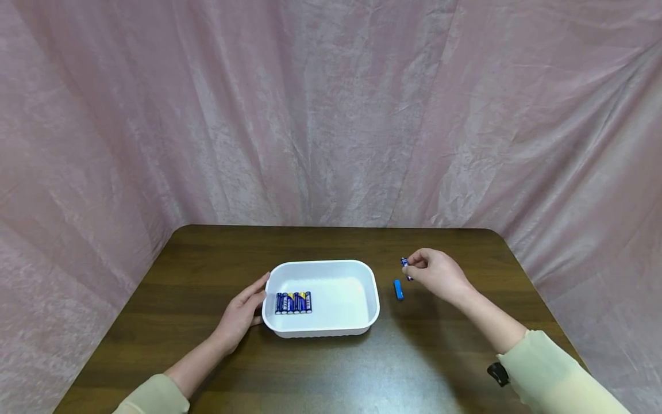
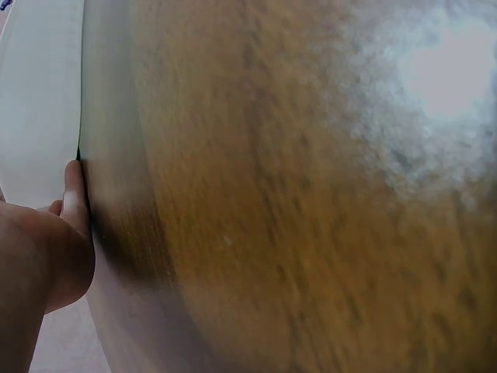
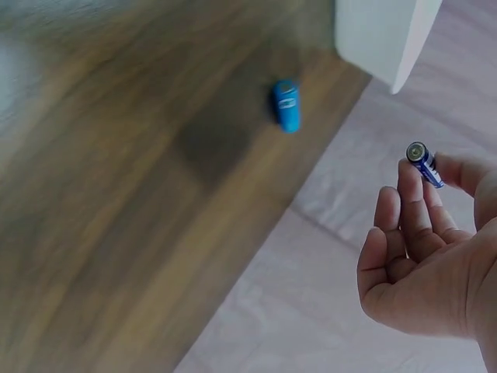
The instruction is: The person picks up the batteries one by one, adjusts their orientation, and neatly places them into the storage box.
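My left hand (image 1: 239,316) lies against the left end of a white plastic tray (image 1: 341,332), its fingers extended along the outer wall; in the left wrist view the hand (image 2: 54,249) touches the same wall. Several dark blue and yellow batteries (image 1: 293,303) lie side by side in the left part of the tray. Right of the tray, my right hand (image 1: 438,275) pinches a dark blue battery (image 3: 425,165) between thumb and fingertips, above the table. A light blue battery (image 1: 398,290) lies on the table just below that hand.
The brown wooden table (image 1: 331,379) carries everything and reflects light near its front. A pink curtain (image 1: 331,115) hangs behind it and along the sides. A small black object (image 1: 498,374) shows at the right sleeve.
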Motion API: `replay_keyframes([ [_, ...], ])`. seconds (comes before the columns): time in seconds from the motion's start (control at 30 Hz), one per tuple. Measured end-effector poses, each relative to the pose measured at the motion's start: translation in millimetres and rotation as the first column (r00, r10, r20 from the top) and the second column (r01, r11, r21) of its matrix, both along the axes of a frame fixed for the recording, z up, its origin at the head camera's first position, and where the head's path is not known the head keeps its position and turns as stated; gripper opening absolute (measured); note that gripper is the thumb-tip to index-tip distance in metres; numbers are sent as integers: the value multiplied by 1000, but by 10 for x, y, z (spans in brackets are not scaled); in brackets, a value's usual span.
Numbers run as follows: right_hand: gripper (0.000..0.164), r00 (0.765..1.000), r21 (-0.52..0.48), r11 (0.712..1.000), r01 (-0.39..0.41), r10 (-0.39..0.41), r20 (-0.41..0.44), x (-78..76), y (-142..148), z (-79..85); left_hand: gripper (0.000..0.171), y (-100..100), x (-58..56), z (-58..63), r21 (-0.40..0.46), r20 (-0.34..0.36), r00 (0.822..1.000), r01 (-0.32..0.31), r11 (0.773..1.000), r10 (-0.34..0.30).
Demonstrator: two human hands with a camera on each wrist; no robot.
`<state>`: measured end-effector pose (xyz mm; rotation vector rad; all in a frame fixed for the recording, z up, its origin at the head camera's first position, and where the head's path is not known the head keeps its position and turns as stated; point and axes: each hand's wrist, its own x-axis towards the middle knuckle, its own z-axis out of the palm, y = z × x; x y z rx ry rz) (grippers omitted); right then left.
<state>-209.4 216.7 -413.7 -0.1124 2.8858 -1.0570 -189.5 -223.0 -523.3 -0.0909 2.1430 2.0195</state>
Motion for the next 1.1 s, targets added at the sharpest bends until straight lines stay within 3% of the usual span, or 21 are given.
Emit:
replay_keyframes([
  [0.4, 24, 999, -112, 993, -47, 48, 7, -90, -455, 135, 48, 4, -16, -14, -7, 2, 1000, -1, 1000, 1],
  [1.1, 20, 996, -134, 987, -84, 85, 6, -170, -1010, 123, 49, 6, 10, -50, 21, -22, 1000, 12, 1000, -11],
])
